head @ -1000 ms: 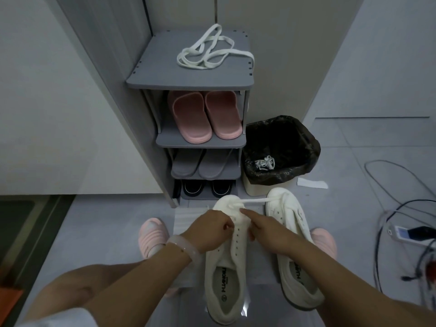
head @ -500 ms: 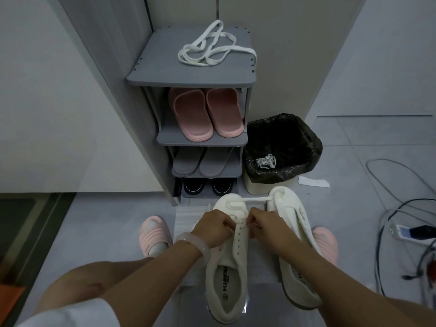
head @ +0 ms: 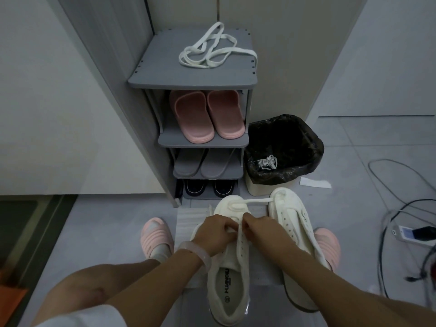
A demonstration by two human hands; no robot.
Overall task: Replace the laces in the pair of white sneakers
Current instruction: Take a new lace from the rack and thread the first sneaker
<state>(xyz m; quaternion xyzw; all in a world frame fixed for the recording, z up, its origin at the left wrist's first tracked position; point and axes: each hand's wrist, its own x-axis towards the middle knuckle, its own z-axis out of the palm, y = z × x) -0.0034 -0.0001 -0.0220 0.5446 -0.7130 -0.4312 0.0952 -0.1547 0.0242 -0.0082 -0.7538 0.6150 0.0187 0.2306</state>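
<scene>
Left sneaker (head: pixel 232 267) lying at six o'clock on grey tile floor (head: pixel 94 232), insole print too blurred for reading, left hand (head: pixel 215 234) and right hand (head: pixel 262 230) pinching white lace (head: pixel 245 202) over its eyelets, spare lace (head: pixel 212 51) sitting on shoe rack (head: pixel 165 76) at twelve o'clock, bin (head: pixel 283 152) standing at one o'clock.

Grey shoe rack (head: pixel 151 77) stocked with pink slippers (head: pixel 206 115); black-lined bin (head: pixel 304 138) set just beside; cables (head: pixel 401 204) strewn at right.

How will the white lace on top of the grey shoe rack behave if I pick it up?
The white lace lies in loose, crossing loops, so it is probably floppy and would dangle. It looks flat and thin, so likely very light. One loop nears the shoe rack edge and might snag.
</scene>
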